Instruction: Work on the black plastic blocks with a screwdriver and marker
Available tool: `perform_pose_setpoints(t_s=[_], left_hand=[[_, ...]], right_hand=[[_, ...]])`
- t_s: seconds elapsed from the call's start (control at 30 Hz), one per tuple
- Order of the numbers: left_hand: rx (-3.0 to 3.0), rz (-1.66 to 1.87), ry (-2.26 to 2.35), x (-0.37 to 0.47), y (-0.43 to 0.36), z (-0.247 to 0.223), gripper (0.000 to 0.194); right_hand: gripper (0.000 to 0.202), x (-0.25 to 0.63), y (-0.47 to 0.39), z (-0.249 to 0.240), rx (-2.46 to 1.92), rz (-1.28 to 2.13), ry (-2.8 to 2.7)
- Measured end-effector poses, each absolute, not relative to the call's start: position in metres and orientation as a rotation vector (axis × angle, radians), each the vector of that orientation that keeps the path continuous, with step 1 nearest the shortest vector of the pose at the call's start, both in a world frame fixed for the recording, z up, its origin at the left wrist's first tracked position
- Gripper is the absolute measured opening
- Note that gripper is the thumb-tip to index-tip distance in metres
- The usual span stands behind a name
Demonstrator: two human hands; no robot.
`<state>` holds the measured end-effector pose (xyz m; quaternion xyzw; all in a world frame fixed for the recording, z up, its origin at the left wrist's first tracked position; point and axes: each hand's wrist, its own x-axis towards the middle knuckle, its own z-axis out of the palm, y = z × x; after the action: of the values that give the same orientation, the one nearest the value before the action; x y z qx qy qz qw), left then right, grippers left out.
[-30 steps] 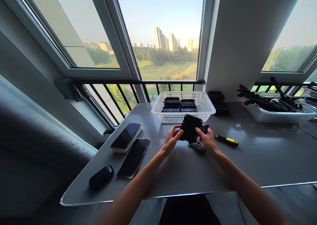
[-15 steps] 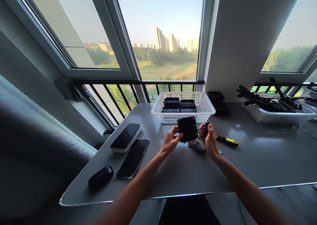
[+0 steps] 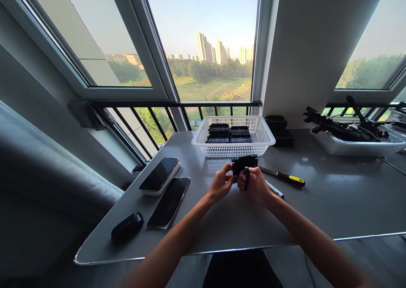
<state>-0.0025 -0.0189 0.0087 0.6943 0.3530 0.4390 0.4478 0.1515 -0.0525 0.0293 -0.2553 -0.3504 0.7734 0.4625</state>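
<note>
My left hand [image 3: 221, 181] grips a black square plastic part [image 3: 244, 164] by its left edge, above the grey table and in front of the white basket. The part is tilted so that its toothed edge shows. My right hand [image 3: 256, 187] is closed around a small black object [image 3: 246, 179], too dark to name, held against the near side of the part. Just right of that hand lie a screwdriver [image 3: 290, 179] with a yellow and black handle and a white marker [image 3: 275, 189], partly covered by the wrist.
A white plastic basket [image 3: 234, 149] with several black plastic parts stands behind my hands. More black parts [image 3: 281, 131] are stacked beside it. Another basket [image 3: 349, 149] with black pieces and cables is at right. Phones [image 3: 169, 203] and a black mouse-shaped case [image 3: 127, 228] lie left.
The black part has tipped from facing me to nearly flat. My right hand has moved left with the small black object, up to the part. The grey lump beneath is now hidden.
</note>
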Motion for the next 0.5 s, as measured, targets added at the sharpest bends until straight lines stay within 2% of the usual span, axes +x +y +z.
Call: perform_pose_setpoints(t_s=[0.5], left_hand=[[1.792, 1.103, 0.896, -0.0013, -0.0279, 0.0167, 0.009]], right_hand=[[0.028, 0.1557, -0.048, 0.0277, -0.696, 1.854, -0.923]])
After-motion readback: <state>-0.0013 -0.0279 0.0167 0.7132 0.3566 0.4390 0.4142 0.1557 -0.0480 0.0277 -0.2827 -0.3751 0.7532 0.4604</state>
